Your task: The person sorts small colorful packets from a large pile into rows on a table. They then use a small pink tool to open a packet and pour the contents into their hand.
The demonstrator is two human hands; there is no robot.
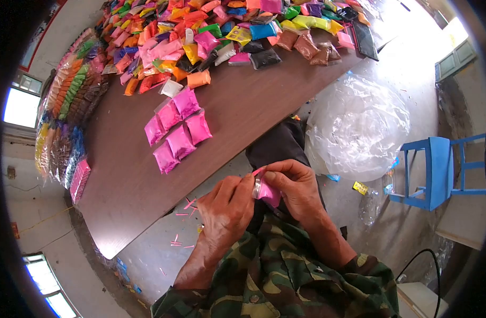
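Note:
Over my lap, in front of the table edge, both hands meet at a small pink packet (269, 195). My left hand (227, 206) is closed on the packet's left side, its fingertips at a thin pink strip (259, 170) along the top. My right hand (295, 186) pinches the packet and strip from the right. The packet's wrapper shines silvery at its left end, and part of it is hidden by the fingers. On the brown table (227, 116), several pink packets (180, 142) lie side by side in two rows.
Many coloured packets (174, 47) are heaped at the table's far side, near a phone (365, 40). Bagged packets (73, 100) stand at the left. A large clear plastic bag (359, 127) and a blue chair (436, 172) are on the right. Pink scraps (176, 243) dot the floor.

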